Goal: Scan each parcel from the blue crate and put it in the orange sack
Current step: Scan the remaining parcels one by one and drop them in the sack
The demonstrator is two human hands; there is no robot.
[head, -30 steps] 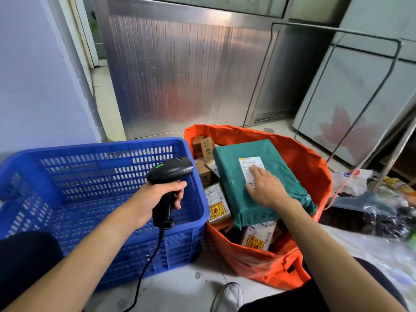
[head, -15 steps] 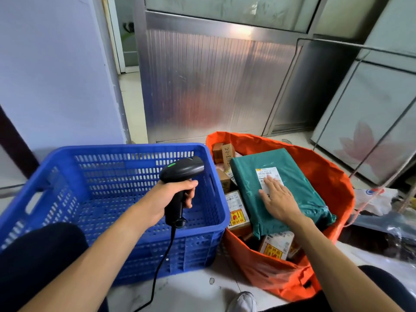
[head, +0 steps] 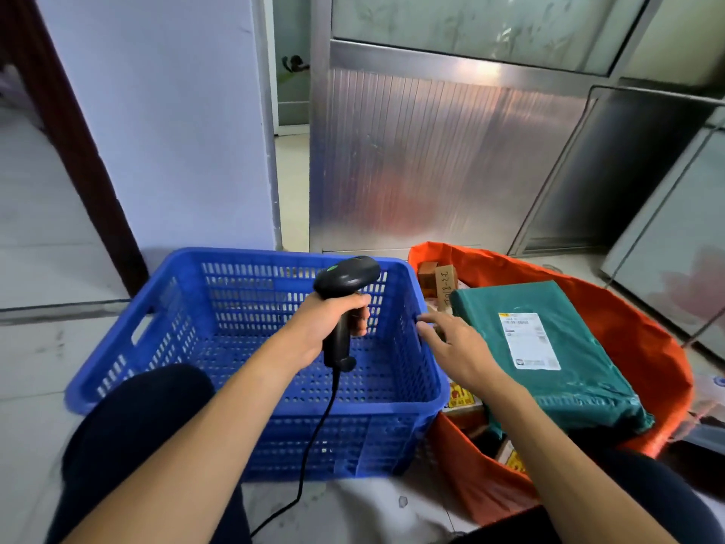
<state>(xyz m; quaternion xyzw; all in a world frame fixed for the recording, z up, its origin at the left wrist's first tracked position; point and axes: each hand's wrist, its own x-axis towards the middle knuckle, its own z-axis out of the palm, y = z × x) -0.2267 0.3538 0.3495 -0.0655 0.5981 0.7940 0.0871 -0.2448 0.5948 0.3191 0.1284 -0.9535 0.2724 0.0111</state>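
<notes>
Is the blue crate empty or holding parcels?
Empty where visible: the blue crate shows only bare perforated floor; a knee hides its near corner.

A single wide-angle camera on the person's head looks forward and down, close above the blue perforated plastic crate (head: 255,292); right of the crate, the orange fabric sack (head: 659,347) fills the frame's lower corner.

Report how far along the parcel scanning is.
Done: the green parcel and several boxes lie in the sack. In hand: the left hand grips the scanner; the right hand hovers open by the crate. Left: no parcels show in the crate, so probably nothing.
</notes>
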